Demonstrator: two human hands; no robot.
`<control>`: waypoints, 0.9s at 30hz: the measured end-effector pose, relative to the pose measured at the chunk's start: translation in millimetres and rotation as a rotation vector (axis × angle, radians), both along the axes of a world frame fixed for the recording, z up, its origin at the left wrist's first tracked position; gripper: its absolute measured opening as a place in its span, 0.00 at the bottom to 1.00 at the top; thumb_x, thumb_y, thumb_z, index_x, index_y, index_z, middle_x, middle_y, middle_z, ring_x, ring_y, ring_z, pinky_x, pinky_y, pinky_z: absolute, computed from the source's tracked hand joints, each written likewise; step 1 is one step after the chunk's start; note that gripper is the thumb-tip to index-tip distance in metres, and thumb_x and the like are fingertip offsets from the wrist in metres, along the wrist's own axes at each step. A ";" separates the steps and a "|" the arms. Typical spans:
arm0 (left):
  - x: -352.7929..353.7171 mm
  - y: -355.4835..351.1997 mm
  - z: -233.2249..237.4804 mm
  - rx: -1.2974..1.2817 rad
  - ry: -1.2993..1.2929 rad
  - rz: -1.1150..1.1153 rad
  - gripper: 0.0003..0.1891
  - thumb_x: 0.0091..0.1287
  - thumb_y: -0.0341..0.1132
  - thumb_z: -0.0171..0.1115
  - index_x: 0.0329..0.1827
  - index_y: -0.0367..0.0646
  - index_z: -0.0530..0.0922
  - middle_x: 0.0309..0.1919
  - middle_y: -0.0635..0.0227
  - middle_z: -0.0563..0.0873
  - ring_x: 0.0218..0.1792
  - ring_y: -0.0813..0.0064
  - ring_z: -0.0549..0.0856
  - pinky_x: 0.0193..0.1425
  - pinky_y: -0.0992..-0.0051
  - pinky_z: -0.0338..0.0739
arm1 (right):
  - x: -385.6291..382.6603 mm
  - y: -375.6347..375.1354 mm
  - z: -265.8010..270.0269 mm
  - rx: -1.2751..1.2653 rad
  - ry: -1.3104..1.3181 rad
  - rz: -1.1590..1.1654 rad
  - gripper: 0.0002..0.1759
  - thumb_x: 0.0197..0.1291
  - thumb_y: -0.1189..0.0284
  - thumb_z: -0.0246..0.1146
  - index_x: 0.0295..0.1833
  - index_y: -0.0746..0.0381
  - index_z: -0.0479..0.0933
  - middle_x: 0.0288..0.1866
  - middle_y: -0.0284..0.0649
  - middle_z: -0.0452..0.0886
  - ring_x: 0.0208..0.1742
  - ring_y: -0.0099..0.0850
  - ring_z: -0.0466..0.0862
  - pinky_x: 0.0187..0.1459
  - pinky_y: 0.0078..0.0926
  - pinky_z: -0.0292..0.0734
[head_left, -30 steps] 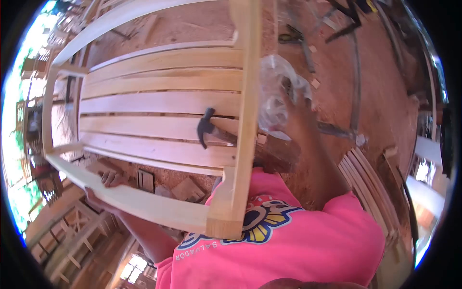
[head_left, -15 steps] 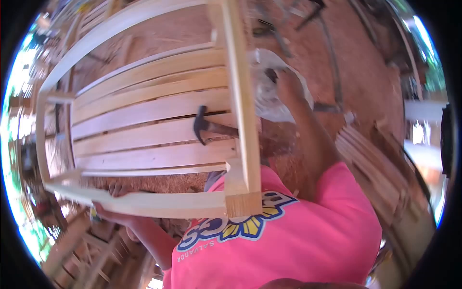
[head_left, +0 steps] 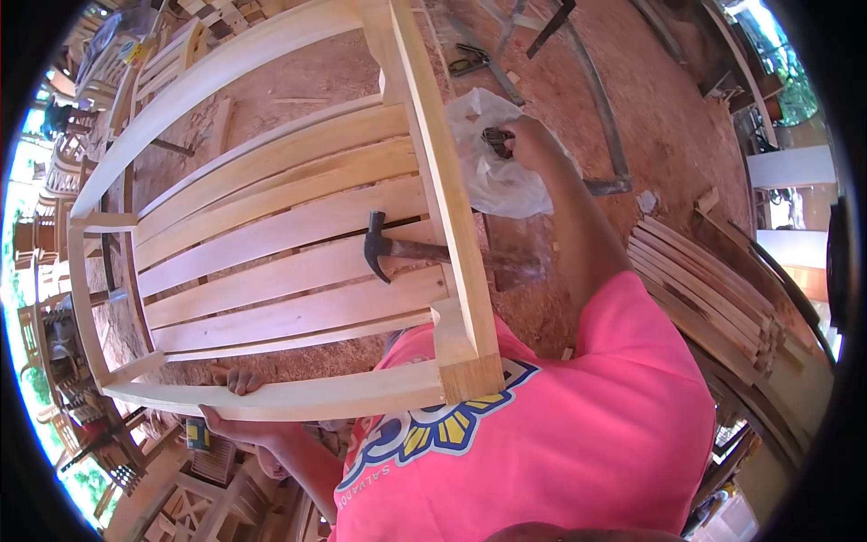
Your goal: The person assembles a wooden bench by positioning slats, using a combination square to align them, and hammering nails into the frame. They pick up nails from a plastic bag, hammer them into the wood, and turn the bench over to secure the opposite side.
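Observation:
My left hand (head_left: pixel 242 397) is wrapped around the front rail of a pale wooden bench frame (head_left: pixel 316 402). My right hand (head_left: pixel 531 144) reaches over a clear plastic bag (head_left: pixel 474 185), its fingers closed on a dark cluster of thin pieces that look like nails (head_left: pixel 496 140). Across the bench's slats (head_left: pixel 298 253) lies a claw hammer (head_left: pixel 377 247). Its black head rests on the seat side, and its handle passes under the near upright post of the frame towards me.
Stacked wooden strips (head_left: pixel 700 289) lie at the right. A bent metal frame (head_left: pixel 614 135) stands on the reddish, shaving-strewn ground beyond the bag. Chair parts and wooden furniture (head_left: pixel 208 497) crowd the left and lower left, with a small yellow-and-dark can (head_left: pixel 197 434) among them.
My view has shifted slightly, so the bench sits a little lower in it. My right hand stays at the bag with the dark cluster at its fingers. My left hand still grips the rail.

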State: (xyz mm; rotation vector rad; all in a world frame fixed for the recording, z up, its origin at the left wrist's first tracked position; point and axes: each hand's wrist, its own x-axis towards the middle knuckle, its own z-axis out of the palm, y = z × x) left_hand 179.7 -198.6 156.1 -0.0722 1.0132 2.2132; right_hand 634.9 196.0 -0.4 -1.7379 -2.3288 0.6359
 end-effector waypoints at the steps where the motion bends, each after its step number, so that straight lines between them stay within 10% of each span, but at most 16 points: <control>1: -0.5 -0.4 -1.0 0.013 0.009 -0.008 0.31 0.67 0.54 0.70 0.62 0.40 0.72 0.37 0.71 0.70 0.35 0.80 0.75 0.37 0.79 0.75 | 0.0 5.1 0.8 -0.059 -0.003 -0.020 0.20 0.61 0.71 0.75 0.59 0.63 0.86 0.56 0.57 0.87 0.59 0.54 0.86 0.61 0.46 0.80; 10: -8.0 -7.4 -8.5 0.060 0.055 -0.048 0.26 0.68 0.53 0.69 0.59 0.45 0.73 0.38 0.70 0.69 0.35 0.80 0.75 0.38 0.79 0.76 | -2.7 31.7 -28.1 -0.100 -0.175 -0.063 0.08 0.62 0.68 0.73 0.41 0.61 0.90 0.40 0.55 0.90 0.45 0.52 0.91 0.48 0.46 0.84; 27: 11.7 -5.1 -44.8 0.564 -0.160 -0.357 0.38 0.68 0.59 0.75 0.73 0.50 0.71 0.51 0.72 0.76 0.49 0.73 0.78 0.58 0.68 0.76 | 29.5 -0.1 -3.4 -0.264 0.476 -0.407 0.07 0.71 0.74 0.67 0.46 0.67 0.86 0.29 0.30 0.81 0.29 0.19 0.77 0.32 0.23 0.74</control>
